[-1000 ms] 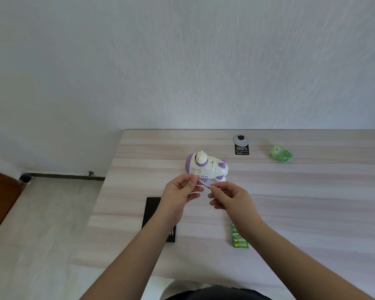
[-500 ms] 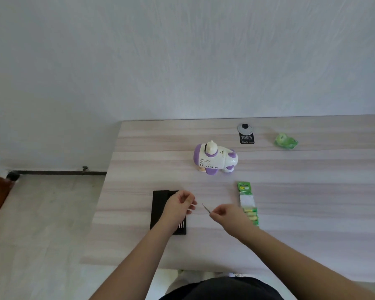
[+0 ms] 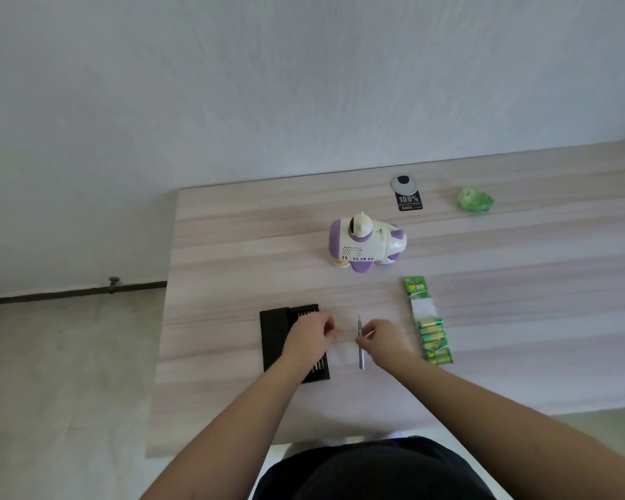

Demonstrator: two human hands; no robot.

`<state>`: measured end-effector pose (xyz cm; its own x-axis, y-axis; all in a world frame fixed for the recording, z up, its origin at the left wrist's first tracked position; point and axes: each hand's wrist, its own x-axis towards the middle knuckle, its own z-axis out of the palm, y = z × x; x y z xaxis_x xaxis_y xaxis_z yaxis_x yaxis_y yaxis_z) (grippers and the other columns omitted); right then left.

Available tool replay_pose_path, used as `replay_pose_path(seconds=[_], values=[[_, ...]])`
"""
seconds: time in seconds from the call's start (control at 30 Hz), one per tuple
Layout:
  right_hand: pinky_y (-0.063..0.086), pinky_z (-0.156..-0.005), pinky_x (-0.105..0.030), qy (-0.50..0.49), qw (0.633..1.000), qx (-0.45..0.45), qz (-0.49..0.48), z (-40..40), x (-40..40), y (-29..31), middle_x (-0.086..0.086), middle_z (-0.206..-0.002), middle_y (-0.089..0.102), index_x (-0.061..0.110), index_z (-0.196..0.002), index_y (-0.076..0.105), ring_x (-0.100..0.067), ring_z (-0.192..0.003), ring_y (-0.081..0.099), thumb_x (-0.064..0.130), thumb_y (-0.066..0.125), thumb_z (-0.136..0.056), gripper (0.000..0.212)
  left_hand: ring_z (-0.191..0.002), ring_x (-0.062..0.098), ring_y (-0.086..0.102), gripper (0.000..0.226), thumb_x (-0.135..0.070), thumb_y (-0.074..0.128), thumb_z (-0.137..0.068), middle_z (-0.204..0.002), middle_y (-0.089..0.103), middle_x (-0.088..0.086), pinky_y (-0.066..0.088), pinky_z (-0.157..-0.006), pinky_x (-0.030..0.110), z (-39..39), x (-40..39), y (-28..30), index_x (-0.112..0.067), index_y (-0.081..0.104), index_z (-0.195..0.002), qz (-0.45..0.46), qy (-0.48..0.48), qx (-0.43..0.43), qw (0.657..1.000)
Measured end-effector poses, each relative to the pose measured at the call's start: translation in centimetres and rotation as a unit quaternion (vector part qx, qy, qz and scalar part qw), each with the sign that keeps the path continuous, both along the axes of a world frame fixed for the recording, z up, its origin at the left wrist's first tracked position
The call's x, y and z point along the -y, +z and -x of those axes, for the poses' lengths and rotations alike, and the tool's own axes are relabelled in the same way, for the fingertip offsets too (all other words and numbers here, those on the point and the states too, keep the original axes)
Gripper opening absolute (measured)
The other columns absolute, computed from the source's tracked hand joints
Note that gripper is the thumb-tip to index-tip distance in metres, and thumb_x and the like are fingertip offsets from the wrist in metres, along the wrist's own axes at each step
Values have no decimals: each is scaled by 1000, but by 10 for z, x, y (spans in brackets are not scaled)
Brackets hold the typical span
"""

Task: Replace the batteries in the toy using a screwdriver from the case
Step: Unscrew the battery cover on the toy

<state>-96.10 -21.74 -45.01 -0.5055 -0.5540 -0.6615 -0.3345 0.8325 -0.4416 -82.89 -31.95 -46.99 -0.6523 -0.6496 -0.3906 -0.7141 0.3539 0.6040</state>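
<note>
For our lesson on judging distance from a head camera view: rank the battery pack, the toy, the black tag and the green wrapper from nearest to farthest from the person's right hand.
Measured from the right hand:
1. Battery pack, just right of the hand.
2. Toy, farther back, mid-table.
3. Black tag, behind the toy.
4. Green wrapper, far right corner.

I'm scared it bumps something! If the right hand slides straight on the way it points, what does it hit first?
Probably the left hand. The right hand, holding the screwdriver, points left towards it, though depth is unclear.
</note>
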Motion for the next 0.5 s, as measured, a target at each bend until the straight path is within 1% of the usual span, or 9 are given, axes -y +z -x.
replay_pose_path(seconds=[0.07, 0.1, 0.17, 0.23, 0.33, 0.43, 0.5], values=[[37, -53, -21, -13, 1000, -2, -3, -3, 8, -2, -3, -98, 67, 16, -104, 63, -14, -78, 55, 26, 67, -87, 21, -87, 19, 60, 16, -27, 60, -92, -95, 65, 2, 49, -79, 31, 4, 3, -4, -12, 64, -95, 35, -46, 29, 998], [36, -51, -21, -15, 1000, -1, -5, -3, 11, -2, -4, -100, 67, 15, -105, 62, -14, -78, 54, 25, 67, -86, 22, -90, 19, 59, 16, -26, 59, -92, -98, 63, 3, 48, -79, 31, 6, 4, -6, -11, 63, -96, 51, -66, 37, 996], [38, -56, -22, -15, 1000, -8, -11, -2, 16, -3, -5, -100, 67, 14, -102, 63, -16, -78, 55, 24, 68, -84, 21, -95, 19, 57, 18, -29, 57, -93, -101, 60, 2, 45, -80, 31, 8, 4, -9, -12, 63, -96, 78, -96, 43, 991], [41, -62, -22, -25, 999, -13, -16, -1, 18, -6, -6, -97, 68, 15, -95, 63, -17, -78, 56, 22, 69, -81, 16, -96, 18, 55, 19, -31, 57, -93, -102, 60, 1, 45, -82, 32, 9, 4, -12, -13, 63, -97, 95, -104, 46, 989], [42, -63, -24, -30, 999, -19, -25, -2, 17, -9, -4, -93, 67, 19, -87, 59, -20, -81, 60, 21, 66, -81, 10, -95, 18, 56, 16, -28, 56, -93, -101, 60, 0, 43, -78, 29, 8, 4, -17, -14, 62, -95, 104, -93, 47, 989], [46, -67, -27, -10, 999, -27, -31, -3, 13, -13, -5, -95, 67, 18, -89, 59, -22, -88, 62, 22, 65, -82, 10, -96, 18, 56, 17, -30, 54, -94, -101, 59, 0, 42, -77, 28, 6, 1, -22, -15, 62, -96, 122, -103, 52, 986], [43, -65, -27, -3, 999, -33, -30, -4, 10, -16, -4, -95, 67, 16, -92, 60, -23, -88, 62, 24, 65, -82, 14, -97, 17, 55, 20, -34, 53, -94, -101, 58, -1, 43, -76, 28, 5, -1, -25, -16, 62, -96, 128, -107, 54, 985]])
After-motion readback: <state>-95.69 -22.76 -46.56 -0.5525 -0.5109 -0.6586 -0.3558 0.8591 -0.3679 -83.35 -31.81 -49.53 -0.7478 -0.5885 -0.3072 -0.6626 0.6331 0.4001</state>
